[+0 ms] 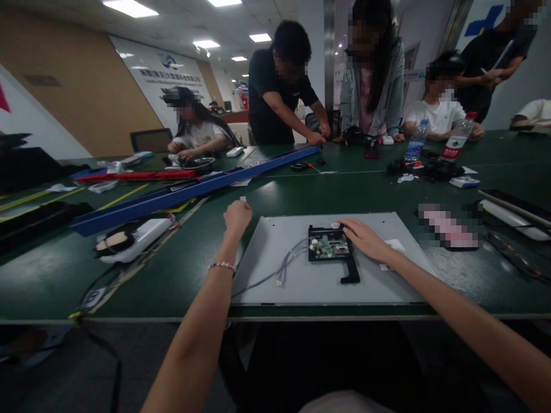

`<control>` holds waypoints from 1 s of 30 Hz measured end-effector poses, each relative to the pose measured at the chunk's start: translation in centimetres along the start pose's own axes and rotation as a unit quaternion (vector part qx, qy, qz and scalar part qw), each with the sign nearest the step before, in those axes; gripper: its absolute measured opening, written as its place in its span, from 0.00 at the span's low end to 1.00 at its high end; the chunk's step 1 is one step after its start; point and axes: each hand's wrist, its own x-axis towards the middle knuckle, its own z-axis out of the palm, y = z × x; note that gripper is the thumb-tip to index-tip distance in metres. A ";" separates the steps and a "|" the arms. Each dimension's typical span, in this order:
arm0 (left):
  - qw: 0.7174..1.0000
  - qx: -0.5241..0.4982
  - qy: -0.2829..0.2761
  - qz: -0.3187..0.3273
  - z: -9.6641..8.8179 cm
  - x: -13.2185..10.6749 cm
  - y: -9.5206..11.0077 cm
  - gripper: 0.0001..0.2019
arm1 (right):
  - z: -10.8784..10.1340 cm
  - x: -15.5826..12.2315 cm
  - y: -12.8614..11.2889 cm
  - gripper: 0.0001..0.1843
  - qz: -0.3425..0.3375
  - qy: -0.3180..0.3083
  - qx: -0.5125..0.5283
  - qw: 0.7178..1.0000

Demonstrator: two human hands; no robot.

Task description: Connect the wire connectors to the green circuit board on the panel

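My left hand (pixel 238 218) is raised beyond the left edge of a grey metal panel (pixel 267 252). Its fingers are closed, and a small white strip (pixel 243 199) sticks up from them. On the panel lies a black plastic bracket (pixel 350 269) with a green circuit board (pixel 329 246) inside it. My right hand (pixel 364 238) rests at the bracket's upper right corner, fingers stretched out and touching it. A small white piece sits on the bracket's top edge near those fingertips. Grey cables (pixel 284 264) run from the board's left side across the panel; one has a white plug at its end.
A long blue rail (pixel 206 186) crosses the green table (pixel 275 198) at the left, near a white device (pixel 146 238). Two bottles, a pink phone (pixel 450 226) and glasses (pixel 512 252) lie or stand to the right. Several people are around the far side.
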 end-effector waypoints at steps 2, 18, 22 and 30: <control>0.999 -0.013 -0.019 -0.023 0.8 0.2 -1.4 0.15 | 0.0 0.0 0.0 0.21 0.003 0.001 -0.001 1.000; 0.999 0.028 -0.032 0.003 3.4 1.3 -2.9 0.20 | 0.0 0.1 -0.2 0.21 0.011 -0.005 -0.017 1.000; 0.999 0.036 -0.014 0.005 3.0 1.6 -2.8 0.20 | 0.1 0.3 0.1 0.21 0.012 -0.004 -0.018 1.000; 0.998 0.065 0.004 -0.004 2.3 2.0 -1.8 0.19 | 0.4 1.0 1.2 0.22 0.008 0.001 -0.019 1.000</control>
